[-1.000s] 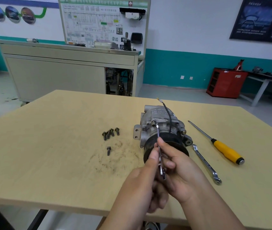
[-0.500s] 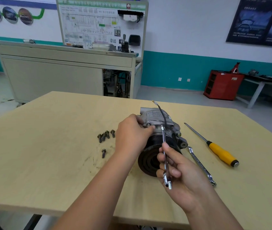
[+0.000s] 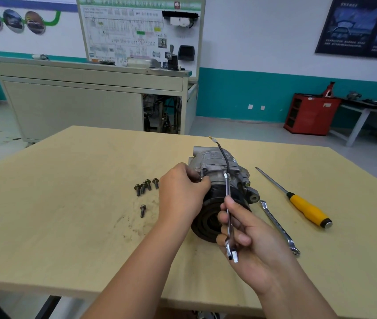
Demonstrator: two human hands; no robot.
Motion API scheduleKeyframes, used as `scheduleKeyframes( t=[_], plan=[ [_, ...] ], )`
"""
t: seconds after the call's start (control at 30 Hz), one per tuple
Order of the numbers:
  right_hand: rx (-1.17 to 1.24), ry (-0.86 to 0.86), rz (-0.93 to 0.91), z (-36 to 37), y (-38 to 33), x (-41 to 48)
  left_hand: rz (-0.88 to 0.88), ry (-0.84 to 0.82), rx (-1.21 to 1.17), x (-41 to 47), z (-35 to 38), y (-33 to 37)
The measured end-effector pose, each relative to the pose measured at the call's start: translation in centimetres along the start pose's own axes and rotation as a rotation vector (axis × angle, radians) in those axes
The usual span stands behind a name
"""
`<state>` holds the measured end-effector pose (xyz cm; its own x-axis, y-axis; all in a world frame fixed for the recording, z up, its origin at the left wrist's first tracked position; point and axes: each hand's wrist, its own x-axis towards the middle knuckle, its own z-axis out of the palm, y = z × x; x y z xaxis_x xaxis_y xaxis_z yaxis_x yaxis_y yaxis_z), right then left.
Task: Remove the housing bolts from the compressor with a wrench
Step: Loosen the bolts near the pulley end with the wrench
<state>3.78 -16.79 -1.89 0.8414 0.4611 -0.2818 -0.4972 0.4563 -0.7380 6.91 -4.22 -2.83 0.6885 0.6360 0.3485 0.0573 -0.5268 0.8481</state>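
Note:
A grey metal compressor [image 3: 219,164] with a black pulley facing me lies in the middle of the wooden table [image 3: 68,203]. My left hand [image 3: 180,192] is at its left side, fingertips pinching a bolt [image 3: 201,178] that sticks out of the housing. My right hand [image 3: 245,233] grips a slim silver wrench [image 3: 229,212] in front of the pulley, its upper end up by the housing. Several removed bolts [image 3: 146,186] lie in a cluster left of the compressor, and one more bolt [image 3: 142,210] lies nearer me.
A second silver wrench [image 3: 279,226] and a yellow-handled screwdriver [image 3: 307,208] lie on the table right of the compressor. A black wire [image 3: 223,155] arches over the housing. Dirt marks stain the wood near the loose bolts. A cabinet and a red rack stand beyond the table.
My left hand left the wrench and reached forward to the compressor's left side, where it now pinches a bolt. My right hand kept the wrench and stayed in front of the pulley.

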Motion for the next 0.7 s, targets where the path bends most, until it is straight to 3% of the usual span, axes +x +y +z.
scheduleKeyframes(
  t=[0.33, 0.7],
  plan=[
    [-0.03, -0.008, -0.01, 0.0, 0.2, 0.1, -0.092, 0.052, -0.119, -0.6, -5.1, -6.4],
    [0.002, -0.002, -0.001, 0.2, 0.1, 0.5, -0.174, -0.095, 0.305, 3.9, -7.9, -12.3]
  ],
)
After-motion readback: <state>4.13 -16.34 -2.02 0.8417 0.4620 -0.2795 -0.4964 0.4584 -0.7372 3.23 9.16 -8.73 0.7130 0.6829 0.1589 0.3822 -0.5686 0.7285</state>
